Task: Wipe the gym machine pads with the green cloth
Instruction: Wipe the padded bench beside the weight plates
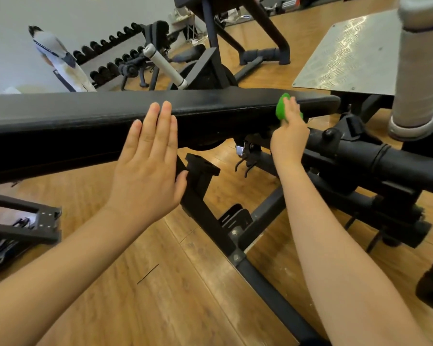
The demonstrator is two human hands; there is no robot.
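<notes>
A long black padded bench pad [85,113] runs across the view from the left edge to the right of centre. My left hand [150,161] lies flat with straight fingers against the pad's near side, fingertips at its top edge. My right hand [289,136] presses a bunched green cloth [281,107] against the pad's right end; the cloth shows above and beside my fingers, and the hand covers most of it.
Below the pad, the machine's black steel frame [210,221] stands on a wooden floor [160,295]. A metal footplate [348,53] and a grey roller pad [420,71] stand at the right. A dumbbell rack [110,58] and a person [58,61] are at the back left.
</notes>
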